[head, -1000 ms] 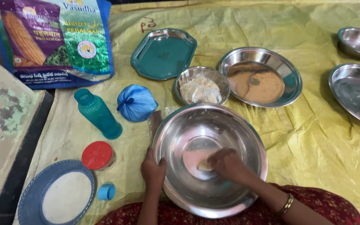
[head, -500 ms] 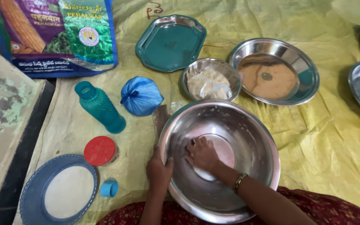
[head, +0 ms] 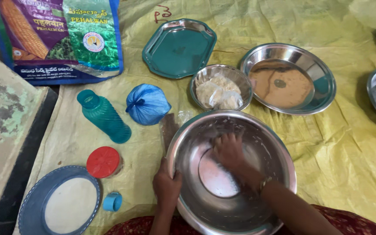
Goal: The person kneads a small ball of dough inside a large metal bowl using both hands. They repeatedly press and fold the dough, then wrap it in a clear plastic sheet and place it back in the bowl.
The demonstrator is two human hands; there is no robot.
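Hands (left, right) crowd steel bowl rim.

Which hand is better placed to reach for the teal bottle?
The left hand, probably. It grips the big steel bowl's rim on the side nearest the teal bottle. The right hand is down inside the bowl.

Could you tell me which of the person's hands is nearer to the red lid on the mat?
Left. The left hand grips the near-left rim of the large steel bowl, just right of the red lid. The right hand is inside the bowl, farther right.
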